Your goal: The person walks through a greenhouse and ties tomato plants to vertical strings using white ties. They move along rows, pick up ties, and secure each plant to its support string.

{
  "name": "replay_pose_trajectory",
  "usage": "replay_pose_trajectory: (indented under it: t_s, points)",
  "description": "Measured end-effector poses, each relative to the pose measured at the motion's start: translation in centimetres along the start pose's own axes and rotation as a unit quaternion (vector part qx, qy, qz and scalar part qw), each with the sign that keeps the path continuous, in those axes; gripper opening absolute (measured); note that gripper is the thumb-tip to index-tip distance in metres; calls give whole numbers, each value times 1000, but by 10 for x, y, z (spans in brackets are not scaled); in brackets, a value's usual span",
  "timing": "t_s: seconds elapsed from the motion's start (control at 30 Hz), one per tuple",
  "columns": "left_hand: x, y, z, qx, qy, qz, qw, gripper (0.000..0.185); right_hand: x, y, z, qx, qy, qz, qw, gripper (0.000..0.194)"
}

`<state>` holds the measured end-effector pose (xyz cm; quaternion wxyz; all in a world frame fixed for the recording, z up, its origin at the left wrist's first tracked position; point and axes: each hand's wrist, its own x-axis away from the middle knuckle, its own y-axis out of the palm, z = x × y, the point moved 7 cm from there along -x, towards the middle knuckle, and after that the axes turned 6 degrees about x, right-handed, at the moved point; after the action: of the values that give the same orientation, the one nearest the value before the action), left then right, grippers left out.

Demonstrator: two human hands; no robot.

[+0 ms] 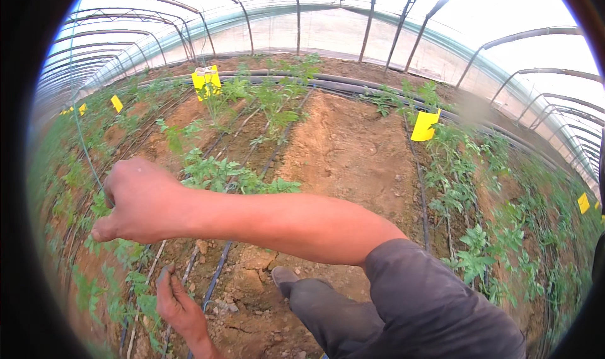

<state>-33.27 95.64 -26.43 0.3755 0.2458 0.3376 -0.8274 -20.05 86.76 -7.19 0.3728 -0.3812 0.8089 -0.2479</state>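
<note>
My right arm reaches across to the left, and my right hand (146,205) is closed around a thin green twine (85,144). That twine runs from the upper left down into the fist. Lower down, my left hand (182,304) is raised beside the leafy plants, fingers bent and close to the thumb; whether anything is pinched there I cannot tell. Young plants that look like tomato (222,172) grow behind my right forearm. More foliage (137,283) stands just left of my left hand. Part of the row is hidden beneath my right arm.
Black drip hoses (220,269) run along the soil. A bare dirt path (350,146) lies between rows. Yellow cards (206,81) hang among the plants, another yellow card (425,125) at right. Thick dark pipes (331,82) cross behind, before the greenhouse's metal hoops (298,25).
</note>
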Motion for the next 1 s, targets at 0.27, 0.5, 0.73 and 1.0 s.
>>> replay_pose_trajectory:
  t_s: [0.27,0.5,0.73,1.0]
  points:
    - [-6,-9,-4,-85,29,18,996,22,-10,1,17,44,-49,-16,998,35]
    - [-12,-24,-30,69,-69,72,993,21,-17,13,9,100,-86,-64,989,27]
    - [-44,17,-94,345,-210,50,914,22,48,50,225,-28,101,18,994,35]
    - [-10,188,-261,365,-451,-82,811,23,93,211,470,18,322,-16,947,34]
